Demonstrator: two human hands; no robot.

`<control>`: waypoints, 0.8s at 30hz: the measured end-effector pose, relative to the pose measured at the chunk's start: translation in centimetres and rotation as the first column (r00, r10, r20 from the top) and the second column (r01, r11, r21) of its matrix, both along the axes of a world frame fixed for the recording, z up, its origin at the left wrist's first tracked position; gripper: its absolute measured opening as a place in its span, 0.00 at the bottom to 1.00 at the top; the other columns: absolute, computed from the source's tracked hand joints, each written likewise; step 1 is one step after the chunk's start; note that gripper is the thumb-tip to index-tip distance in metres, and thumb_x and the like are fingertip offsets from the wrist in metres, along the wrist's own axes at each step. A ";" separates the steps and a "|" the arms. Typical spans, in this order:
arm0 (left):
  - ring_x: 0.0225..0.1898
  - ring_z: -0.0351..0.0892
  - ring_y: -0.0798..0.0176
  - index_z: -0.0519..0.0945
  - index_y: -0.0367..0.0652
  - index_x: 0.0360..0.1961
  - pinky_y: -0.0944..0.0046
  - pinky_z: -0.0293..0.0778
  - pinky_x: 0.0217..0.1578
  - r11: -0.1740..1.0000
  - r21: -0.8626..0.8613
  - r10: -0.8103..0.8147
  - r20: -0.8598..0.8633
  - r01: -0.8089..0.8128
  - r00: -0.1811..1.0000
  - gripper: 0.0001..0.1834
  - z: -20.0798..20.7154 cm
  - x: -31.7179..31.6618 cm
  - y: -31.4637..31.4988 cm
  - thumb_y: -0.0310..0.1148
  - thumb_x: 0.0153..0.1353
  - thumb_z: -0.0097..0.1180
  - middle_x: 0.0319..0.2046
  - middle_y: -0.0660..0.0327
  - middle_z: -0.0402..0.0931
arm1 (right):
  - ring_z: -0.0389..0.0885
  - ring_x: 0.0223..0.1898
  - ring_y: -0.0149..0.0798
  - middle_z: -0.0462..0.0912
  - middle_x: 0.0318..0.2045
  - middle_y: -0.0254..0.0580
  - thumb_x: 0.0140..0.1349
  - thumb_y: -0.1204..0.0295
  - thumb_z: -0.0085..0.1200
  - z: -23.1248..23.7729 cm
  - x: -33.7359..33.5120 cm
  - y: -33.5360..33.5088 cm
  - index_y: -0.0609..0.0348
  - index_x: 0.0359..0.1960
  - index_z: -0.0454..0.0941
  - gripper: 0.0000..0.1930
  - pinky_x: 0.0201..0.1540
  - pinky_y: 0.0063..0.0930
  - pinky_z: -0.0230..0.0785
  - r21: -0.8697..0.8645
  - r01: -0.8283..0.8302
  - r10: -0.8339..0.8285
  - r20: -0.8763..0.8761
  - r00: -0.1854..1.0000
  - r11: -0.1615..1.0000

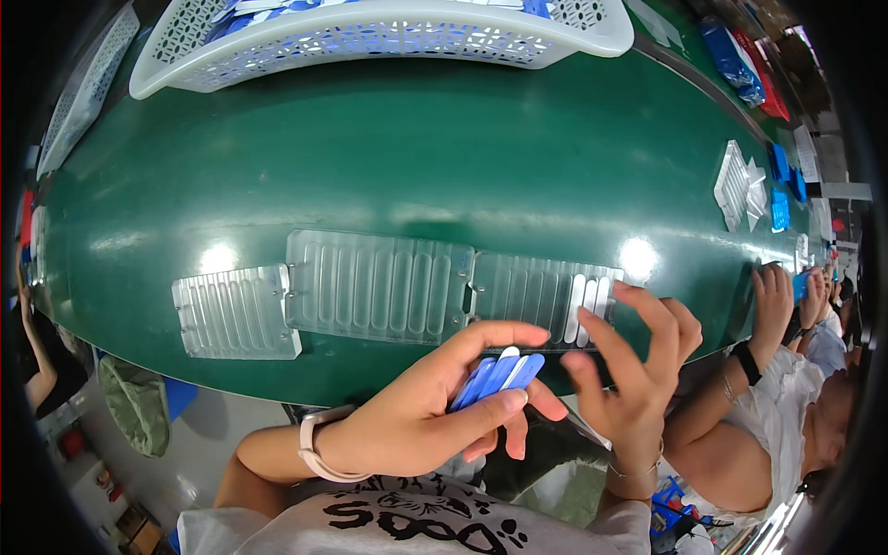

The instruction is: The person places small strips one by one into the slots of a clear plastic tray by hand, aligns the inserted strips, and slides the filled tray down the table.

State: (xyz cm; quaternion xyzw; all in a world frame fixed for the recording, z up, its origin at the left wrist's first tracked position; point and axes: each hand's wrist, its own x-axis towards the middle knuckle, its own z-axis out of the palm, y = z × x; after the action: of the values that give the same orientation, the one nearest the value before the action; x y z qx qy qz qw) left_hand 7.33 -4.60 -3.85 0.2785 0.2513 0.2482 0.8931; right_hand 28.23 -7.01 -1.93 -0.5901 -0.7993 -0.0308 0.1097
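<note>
My left hand (435, 398) is closed around a small fanned bundle of flat round-ended sticks (499, 377), mostly blue with some white. My right hand (638, 370) hovers by the right clear slotted tray (518, 291), thumb and fingers apart, with nothing visible between them. Several white round-ended sticks (578, 301) lie side by side in slots at that tray's right end, close to my index fingertip. To its left sit a larger clear tray (370, 287) and another clear tray (236, 310), with no sticks in their slots.
A white perforated basket (370, 37) full of blue and white sticks stands at the far edge of the green table (416, 148). Another white basket (88, 92) is far left. Clear trays (733, 185) lie at the right, near a co-worker's hand (770, 301).
</note>
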 end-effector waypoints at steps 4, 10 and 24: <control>0.25 0.78 0.69 0.65 0.37 0.52 0.74 0.66 0.18 0.989 -0.048 -0.145 -0.096 0.141 0.985 0.14 0.6 -0.3 0.3 0.27 0.67 0.46 0.38 0.48 0.79 | 0.73 0.30 0.37 0.81 0.33 0.42 0.46 0.75 0.63 0.4 -0.3 0.5 0.61 0.32 0.83 0.09 0.31 0.27 0.64 -0.168 -0.138 -0.047 -0.781 0.623 0.976; 0.16 0.70 0.74 0.67 0.35 0.49 0.76 0.63 0.17 0.996 0.090 -0.002 -0.153 0.016 0.988 0.11 0.0 -0.3 -0.6 0.27 0.67 0.44 0.34 0.51 0.80 | 0.76 0.25 0.35 0.82 0.30 0.42 0.43 0.84 0.64 -0.2 -0.7 0.5 0.63 0.29 0.82 0.10 0.27 0.23 0.66 -0.114 -0.063 -0.061 -0.835 0.547 0.992; 0.23 0.61 0.75 0.65 0.38 0.57 0.74 0.58 0.20 0.993 -0.058 -0.108 -0.213 0.098 0.971 0.18 -0.2 -0.9 -0.1 0.34 0.71 0.38 0.31 0.61 0.70 | 0.63 0.43 0.39 0.81 0.44 0.30 0.48 0.59 0.62 -1.3 -1.1 -1.1 0.51 0.35 0.83 0.14 0.47 0.36 0.47 0.035 -0.075 0.075 0.020 0.997 0.997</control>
State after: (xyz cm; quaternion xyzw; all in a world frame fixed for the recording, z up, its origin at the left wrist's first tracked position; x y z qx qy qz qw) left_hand 6.47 -4.67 -4.01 0.2956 0.3374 0.1639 0.8786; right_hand 27.17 -8.08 -3.19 -0.5573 -0.8212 -0.0462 0.1138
